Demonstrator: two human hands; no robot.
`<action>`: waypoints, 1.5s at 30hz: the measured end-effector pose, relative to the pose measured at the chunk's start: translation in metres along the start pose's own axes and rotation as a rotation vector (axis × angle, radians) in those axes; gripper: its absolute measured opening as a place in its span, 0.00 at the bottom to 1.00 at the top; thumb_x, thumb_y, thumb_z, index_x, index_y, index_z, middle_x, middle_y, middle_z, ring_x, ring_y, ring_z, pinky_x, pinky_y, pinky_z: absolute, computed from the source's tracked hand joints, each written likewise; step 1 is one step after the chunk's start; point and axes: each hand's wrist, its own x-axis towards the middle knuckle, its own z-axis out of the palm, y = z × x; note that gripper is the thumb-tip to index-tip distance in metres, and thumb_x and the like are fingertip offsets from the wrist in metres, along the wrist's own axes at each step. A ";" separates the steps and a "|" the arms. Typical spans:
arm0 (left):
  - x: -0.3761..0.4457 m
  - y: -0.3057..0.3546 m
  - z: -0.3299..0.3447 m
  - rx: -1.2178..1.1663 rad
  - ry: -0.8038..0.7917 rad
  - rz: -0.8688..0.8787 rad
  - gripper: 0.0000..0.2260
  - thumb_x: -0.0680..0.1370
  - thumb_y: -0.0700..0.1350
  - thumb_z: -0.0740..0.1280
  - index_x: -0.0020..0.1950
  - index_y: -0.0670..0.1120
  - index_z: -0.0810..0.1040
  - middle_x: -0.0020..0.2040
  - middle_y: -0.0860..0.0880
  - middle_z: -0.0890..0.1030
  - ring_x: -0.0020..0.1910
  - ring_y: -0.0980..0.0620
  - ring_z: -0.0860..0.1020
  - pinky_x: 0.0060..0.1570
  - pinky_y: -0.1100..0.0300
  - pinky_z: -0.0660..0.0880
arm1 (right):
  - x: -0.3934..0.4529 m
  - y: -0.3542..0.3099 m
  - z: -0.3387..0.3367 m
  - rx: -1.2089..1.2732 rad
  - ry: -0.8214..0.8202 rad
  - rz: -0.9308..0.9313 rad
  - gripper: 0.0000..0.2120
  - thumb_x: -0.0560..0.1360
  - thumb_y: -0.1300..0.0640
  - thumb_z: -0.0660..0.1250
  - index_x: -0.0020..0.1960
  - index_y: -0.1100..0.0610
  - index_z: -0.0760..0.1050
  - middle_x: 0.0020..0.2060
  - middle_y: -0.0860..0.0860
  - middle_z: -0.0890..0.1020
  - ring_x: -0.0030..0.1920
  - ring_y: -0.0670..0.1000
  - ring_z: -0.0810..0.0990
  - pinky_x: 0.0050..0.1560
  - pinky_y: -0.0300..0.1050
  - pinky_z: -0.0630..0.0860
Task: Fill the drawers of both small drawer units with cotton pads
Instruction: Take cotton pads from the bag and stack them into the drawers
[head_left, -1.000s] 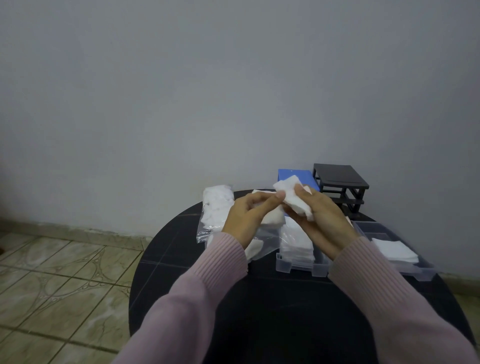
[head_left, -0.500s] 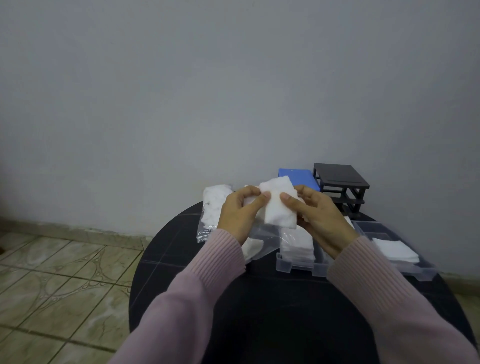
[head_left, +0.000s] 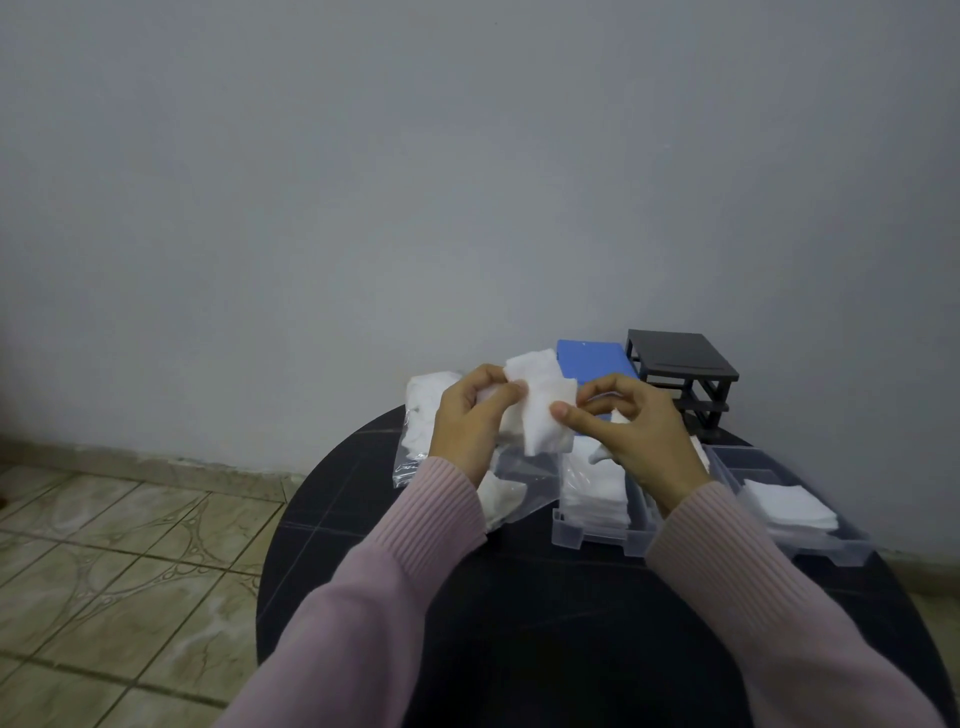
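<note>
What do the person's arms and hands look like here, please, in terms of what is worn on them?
Both arms wear long, pale pink knitted sleeves with ribbed cuffs that end at the wrists. The left hand and right hand are bare: no gloves, and no rings, watch or bracelets show. The fingers have short, unpainted nails.

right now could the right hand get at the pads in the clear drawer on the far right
Probably yes, once freed. The right hand pinches a cotton pad together with the left hand. The far-right clear drawer lies open-topped beside that forearm, its pads uncovered.
</note>
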 end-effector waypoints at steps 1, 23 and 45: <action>0.000 0.000 0.000 -0.005 -0.003 -0.008 0.09 0.76 0.36 0.64 0.37 0.44 0.73 0.34 0.50 0.75 0.38 0.51 0.74 0.41 0.57 0.72 | 0.001 0.001 0.001 0.012 -0.010 0.008 0.12 0.62 0.51 0.76 0.39 0.55 0.77 0.35 0.46 0.81 0.40 0.46 0.79 0.47 0.52 0.78; 0.002 -0.001 -0.006 0.085 -0.088 0.042 0.06 0.76 0.41 0.67 0.40 0.42 0.78 0.35 0.49 0.78 0.36 0.54 0.76 0.35 0.66 0.73 | 0.000 -0.012 -0.010 0.157 -0.068 0.113 0.06 0.72 0.54 0.68 0.45 0.57 0.78 0.33 0.41 0.77 0.27 0.39 0.71 0.33 0.34 0.70; 0.000 -0.005 -0.002 0.143 -0.130 0.088 0.08 0.76 0.39 0.66 0.37 0.44 0.78 0.30 0.57 0.79 0.31 0.64 0.76 0.35 0.72 0.72 | -0.001 -0.011 -0.006 0.299 0.002 0.178 0.09 0.70 0.61 0.71 0.33 0.56 0.73 0.30 0.46 0.76 0.31 0.44 0.73 0.31 0.35 0.70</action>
